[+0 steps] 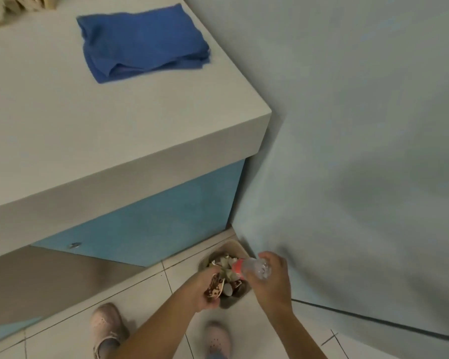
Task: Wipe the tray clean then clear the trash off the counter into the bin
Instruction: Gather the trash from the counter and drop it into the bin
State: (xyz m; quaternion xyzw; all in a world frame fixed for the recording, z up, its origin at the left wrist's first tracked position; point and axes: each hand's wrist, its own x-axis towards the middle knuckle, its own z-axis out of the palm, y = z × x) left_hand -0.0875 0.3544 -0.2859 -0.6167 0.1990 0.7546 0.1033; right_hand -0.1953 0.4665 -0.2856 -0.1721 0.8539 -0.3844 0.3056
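A small beige bin (236, 245) stands on the tiled floor (244, 332) in the corner between the counter's blue cabinet front (151, 224) and the pale wall (347, 125). It holds a loose heap of crumpled trash (224, 262), paper scraps and darker bits that are too blurred to tell apart. Both forearms reach down from the bottom edge to just above the bin. The left hand (205, 288) curls its fingers round a crumpled brown-and-white patterned wrapper (214, 286) at the bin's near edge. The right hand (272, 278) grips a clear plastic bottle (252, 268) with a red label, tilted with the label end over the heap. On the white counter (88, 120), well apart from the hands, lies a folded blue cloth (145, 42). Two pale pink shoes (106, 327) stand on the tiles below the arms.
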